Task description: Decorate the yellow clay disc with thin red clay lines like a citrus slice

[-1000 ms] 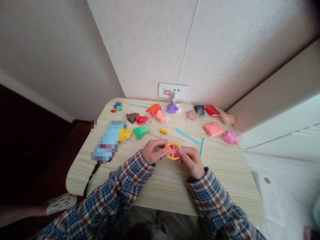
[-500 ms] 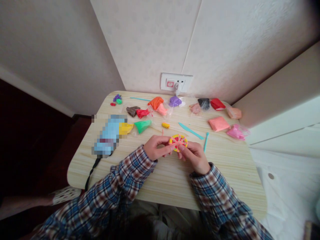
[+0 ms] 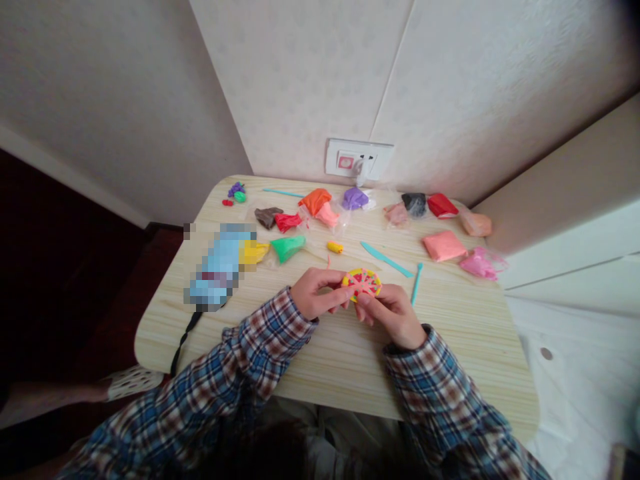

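Observation:
Between my two hands, above the table, is a small round clay pizza (image 3: 362, 284) with a yellow rim, red middle, pink strips and small green bits. My left hand (image 3: 321, 292) pinches its left edge, thumb on top. My right hand (image 3: 393, 311) grips its lower right edge, thumb on the face; the fingers underneath are partly hidden. Just beyond lie a small yellow clay piece (image 3: 335, 247) and a thin pink strip (image 3: 329, 262). To the right are a light-blue modelling knife (image 3: 386, 259) and a light-blue stick tool (image 3: 417, 283).
Clay packs line the table (image 3: 225, 347), among them green (image 3: 289, 248), orange (image 3: 315, 201), purple (image 3: 355, 198), salmon (image 3: 444, 245) and pink (image 3: 479, 263). Clay grapes (image 3: 237, 189) sit at the far left. A pixelated blue object (image 3: 223, 267) with a black strap lies left. A wall socket (image 3: 359, 162) is behind.
The pizza has been turned and tilted a little between my fingers, and both hands stay on it. The whole view has shifted slightly; the table things lie as before.

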Demonstrator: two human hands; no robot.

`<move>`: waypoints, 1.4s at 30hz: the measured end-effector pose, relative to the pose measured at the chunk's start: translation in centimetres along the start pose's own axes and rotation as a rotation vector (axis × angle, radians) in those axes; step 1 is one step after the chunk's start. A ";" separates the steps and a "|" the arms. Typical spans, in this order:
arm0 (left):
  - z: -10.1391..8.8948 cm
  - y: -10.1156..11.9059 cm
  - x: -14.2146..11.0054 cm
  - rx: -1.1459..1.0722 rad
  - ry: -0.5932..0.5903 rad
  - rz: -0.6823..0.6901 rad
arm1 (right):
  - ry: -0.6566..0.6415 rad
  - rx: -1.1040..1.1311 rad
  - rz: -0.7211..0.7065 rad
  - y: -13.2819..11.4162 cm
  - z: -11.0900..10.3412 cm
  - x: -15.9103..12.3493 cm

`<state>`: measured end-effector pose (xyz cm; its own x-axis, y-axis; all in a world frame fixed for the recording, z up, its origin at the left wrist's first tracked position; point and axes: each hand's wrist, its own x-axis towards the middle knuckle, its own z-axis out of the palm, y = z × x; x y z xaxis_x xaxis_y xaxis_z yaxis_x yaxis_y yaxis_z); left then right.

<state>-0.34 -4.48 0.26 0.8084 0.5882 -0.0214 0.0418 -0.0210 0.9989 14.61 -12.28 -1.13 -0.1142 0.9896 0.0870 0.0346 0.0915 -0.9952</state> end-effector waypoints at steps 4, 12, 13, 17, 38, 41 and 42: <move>-0.1 -0.1 0.0 0.039 0.024 0.004 | 0.016 -0.027 -0.013 0.2 -0.2 0.0; -0.2 -0.1 -0.1 0.074 0.036 0.015 | 0.042 -0.057 0.062 0.4 -0.3 -0.3; -0.2 -0.1 -0.1 0.070 0.036 0.008 | 0.039 -0.056 0.059 0.4 -0.3 -0.3; -0.2 -0.1 -0.1 0.070 0.024 0.007 | 0.068 -0.030 0.017 0.3 -0.4 -0.2; -0.4 -0.6 0.0 0.032 -0.035 -0.034 | 0.061 -0.040 0.121 0.4 -0.4 -0.4; -0.4 -0.7 0.0 0.025 -0.060 -0.033 | 0.070 -0.063 0.107 0.3 -0.4 -0.4; -0.4 -0.6 0.0 0.034 -0.071 -0.027 | 0.076 -0.071 0.104 0.3 -0.4 -0.3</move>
<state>-0.58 -4.11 -0.37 0.8463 0.5302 -0.0523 0.0829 -0.0341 0.9960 15.08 -12.54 -1.42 -0.0312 0.9995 -0.0110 0.1129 -0.0074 -0.9936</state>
